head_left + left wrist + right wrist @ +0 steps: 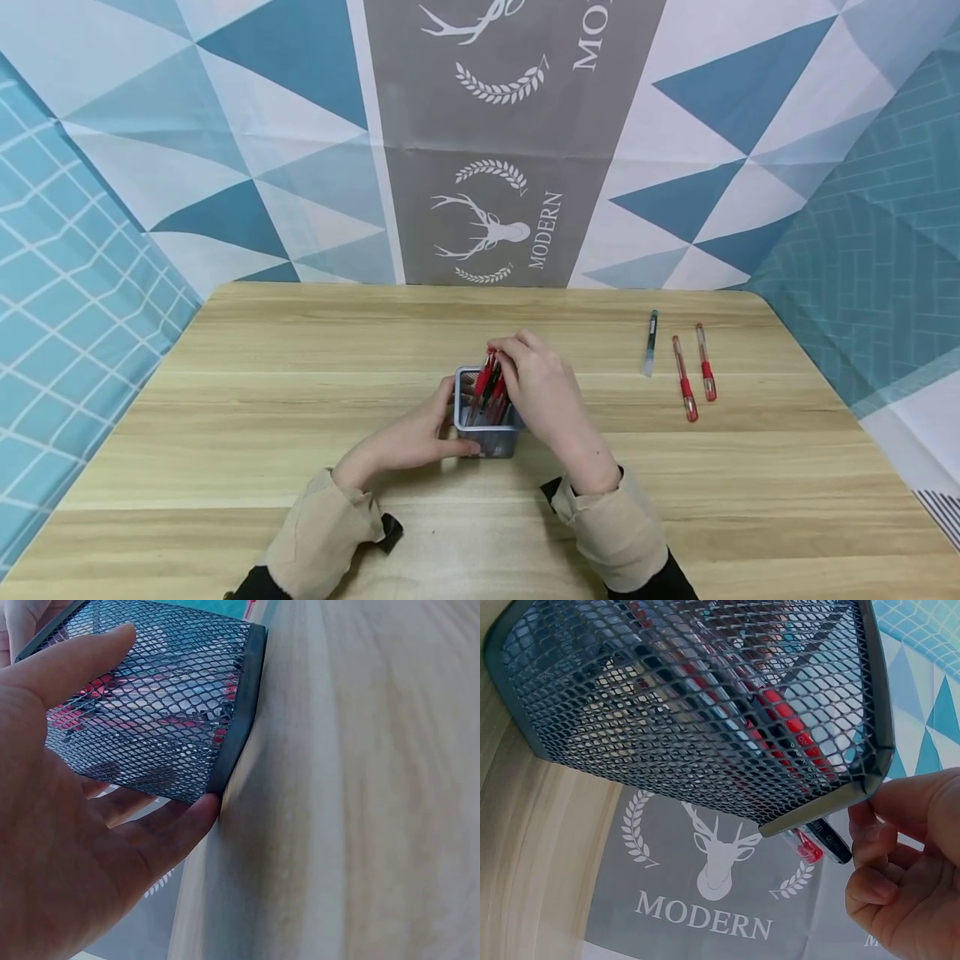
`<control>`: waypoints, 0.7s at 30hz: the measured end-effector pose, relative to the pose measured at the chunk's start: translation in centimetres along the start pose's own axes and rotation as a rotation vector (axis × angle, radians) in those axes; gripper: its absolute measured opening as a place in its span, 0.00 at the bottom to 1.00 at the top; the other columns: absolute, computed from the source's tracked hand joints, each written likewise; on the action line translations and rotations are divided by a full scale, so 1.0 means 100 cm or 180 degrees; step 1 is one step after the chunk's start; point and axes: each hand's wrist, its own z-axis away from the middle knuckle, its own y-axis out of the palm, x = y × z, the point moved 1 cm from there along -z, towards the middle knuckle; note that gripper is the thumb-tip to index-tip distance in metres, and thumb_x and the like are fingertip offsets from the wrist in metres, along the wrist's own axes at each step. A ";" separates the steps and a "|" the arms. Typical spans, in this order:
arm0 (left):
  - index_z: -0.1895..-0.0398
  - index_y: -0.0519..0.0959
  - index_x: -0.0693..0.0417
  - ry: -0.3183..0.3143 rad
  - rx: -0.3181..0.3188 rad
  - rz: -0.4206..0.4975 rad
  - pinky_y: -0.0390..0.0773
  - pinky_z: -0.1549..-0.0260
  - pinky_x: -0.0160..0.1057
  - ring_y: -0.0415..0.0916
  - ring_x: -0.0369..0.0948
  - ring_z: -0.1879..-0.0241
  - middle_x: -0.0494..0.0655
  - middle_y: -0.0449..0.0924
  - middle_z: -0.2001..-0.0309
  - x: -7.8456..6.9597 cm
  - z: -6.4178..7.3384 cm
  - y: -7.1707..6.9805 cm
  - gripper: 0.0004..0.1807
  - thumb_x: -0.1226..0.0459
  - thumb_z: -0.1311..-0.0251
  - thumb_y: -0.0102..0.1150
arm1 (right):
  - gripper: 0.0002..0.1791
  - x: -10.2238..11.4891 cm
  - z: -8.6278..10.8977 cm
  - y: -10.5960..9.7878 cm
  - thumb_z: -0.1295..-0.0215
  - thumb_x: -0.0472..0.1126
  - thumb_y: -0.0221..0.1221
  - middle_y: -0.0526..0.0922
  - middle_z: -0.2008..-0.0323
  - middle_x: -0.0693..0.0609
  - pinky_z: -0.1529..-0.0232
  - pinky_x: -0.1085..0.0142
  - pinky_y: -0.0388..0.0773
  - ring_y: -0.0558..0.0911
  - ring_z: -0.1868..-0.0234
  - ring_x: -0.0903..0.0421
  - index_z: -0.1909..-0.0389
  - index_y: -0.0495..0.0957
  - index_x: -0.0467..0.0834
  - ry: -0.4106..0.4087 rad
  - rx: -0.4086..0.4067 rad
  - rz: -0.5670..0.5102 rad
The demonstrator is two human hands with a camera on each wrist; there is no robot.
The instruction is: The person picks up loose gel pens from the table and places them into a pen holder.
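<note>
A black mesh pen holder stands upright on the table, several red and dark pens leaning inside it. My left hand grips its left side, the thumb on the near mesh wall and the other fingers around the far side and by the base. At the holder's mouth, my right hand curls over the pen tops and pinches a red pen, its top hidden by the fingers. A black pen end and a red one stick out past the rim, right beside those fingertips.
Two red pens, one nearer and one farther right, lie to the right on the wooden table. A dark pen lies left of them. A patterned cloth hangs behind the table.
</note>
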 end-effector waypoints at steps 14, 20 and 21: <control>0.34 0.44 0.43 -0.0048 -0.0037 -0.0019 0.63 0.40 0.46 0.68 0.41 0.44 0.48 0.68 0.44 0.000 0.000 0.000 0.48 0.54 0.53 0.66 | 0.13 0.003 0.001 -0.001 0.43 0.35 0.60 0.74 0.74 0.53 0.79 0.71 0.70 0.70 0.79 0.62 0.56 0.80 0.40 -0.0334 0.0000 0.0571; 0.34 0.44 0.43 -0.0060 -0.0023 -0.0067 0.63 0.41 0.46 0.68 0.41 0.44 0.48 0.68 0.43 -0.001 0.000 0.000 0.49 0.54 0.53 0.66 | 0.14 0.002 0.001 -0.004 0.41 0.37 0.58 0.78 0.68 0.52 0.75 0.68 0.75 0.75 0.74 0.60 0.53 0.79 0.41 -0.0217 0.0036 0.0442; 0.34 0.44 0.43 -0.0060 -0.0021 -0.0071 0.63 0.41 0.46 0.68 0.41 0.44 0.48 0.68 0.43 -0.001 0.000 0.000 0.49 0.54 0.53 0.66 | 0.14 0.001 0.001 -0.005 0.41 0.37 0.58 0.79 0.67 0.52 0.73 0.67 0.76 0.77 0.73 0.59 0.53 0.78 0.42 -0.0170 0.0014 0.0385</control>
